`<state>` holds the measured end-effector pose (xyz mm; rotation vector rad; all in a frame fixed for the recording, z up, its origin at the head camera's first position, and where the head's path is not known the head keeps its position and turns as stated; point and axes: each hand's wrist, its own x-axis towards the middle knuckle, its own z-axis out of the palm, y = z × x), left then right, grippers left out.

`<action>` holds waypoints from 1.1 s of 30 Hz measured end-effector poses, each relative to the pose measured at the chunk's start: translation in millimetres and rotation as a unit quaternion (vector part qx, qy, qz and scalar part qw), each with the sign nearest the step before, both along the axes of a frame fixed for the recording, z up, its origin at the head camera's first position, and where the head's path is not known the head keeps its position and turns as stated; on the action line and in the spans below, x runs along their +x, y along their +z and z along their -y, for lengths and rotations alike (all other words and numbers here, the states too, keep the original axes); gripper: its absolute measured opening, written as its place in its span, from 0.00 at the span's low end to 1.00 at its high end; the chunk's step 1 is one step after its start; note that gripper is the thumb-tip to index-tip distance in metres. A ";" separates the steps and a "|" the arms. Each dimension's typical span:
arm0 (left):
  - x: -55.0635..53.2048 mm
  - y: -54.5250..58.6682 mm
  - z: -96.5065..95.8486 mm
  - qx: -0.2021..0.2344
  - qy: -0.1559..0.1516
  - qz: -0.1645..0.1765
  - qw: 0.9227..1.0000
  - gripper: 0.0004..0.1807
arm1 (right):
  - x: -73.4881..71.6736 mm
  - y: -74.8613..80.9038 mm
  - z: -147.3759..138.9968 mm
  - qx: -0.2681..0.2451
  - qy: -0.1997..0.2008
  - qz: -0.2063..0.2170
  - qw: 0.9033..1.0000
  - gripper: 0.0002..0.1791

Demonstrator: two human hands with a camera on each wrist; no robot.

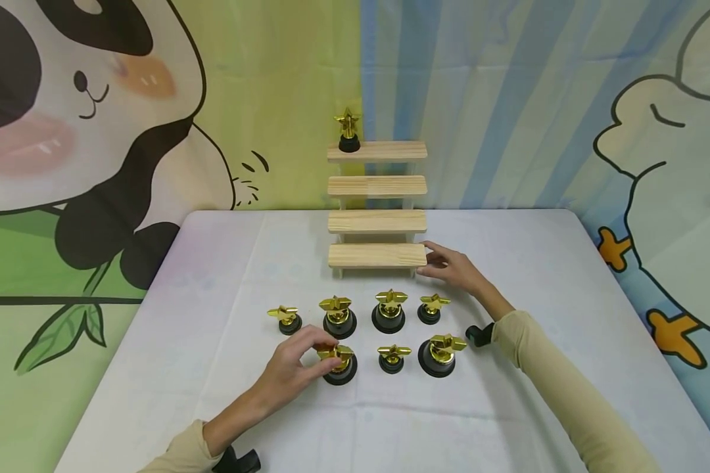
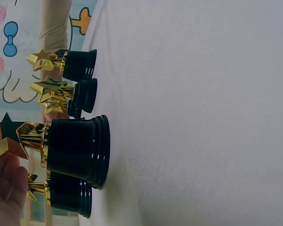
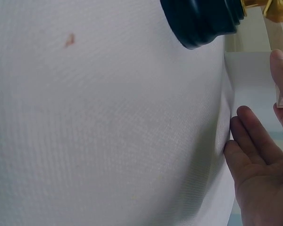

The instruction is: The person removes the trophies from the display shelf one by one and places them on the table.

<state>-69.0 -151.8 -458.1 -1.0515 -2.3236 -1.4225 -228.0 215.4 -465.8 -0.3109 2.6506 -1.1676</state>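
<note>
In the head view, my left hand [image 1: 296,364] has thumb and fingers about the gold star of the front-left trophy [image 1: 340,376], whose black base stands on the table. The left wrist view shows that trophy [image 2: 73,146] large, fingers [image 2: 7,188] beside its star. My right hand [image 1: 454,268] holds the right end of the lowest step of a wooden tiered shelf [image 1: 377,256], thumb and index finger at opposite edges. Its other fingers [image 3: 254,141] stretch out over the cloth in the right wrist view. A small star trophy [image 1: 348,131] stands at the left of the top step.
Several more star trophies stand in two rows before the shelf, including a large one [image 1: 388,312] at the back and another [image 1: 439,356] at front right. White cloth covers the table [image 1: 242,263]. A cartoon-printed curtain [image 1: 290,98] hangs behind.
</note>
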 end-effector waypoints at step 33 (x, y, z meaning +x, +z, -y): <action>-5.2 25.0 13.1 -0.040 0.066 0.005 0.997 0.24 | -0.9 -2.2 -0.8 0.008 0.000 -0.004 1.000 0.44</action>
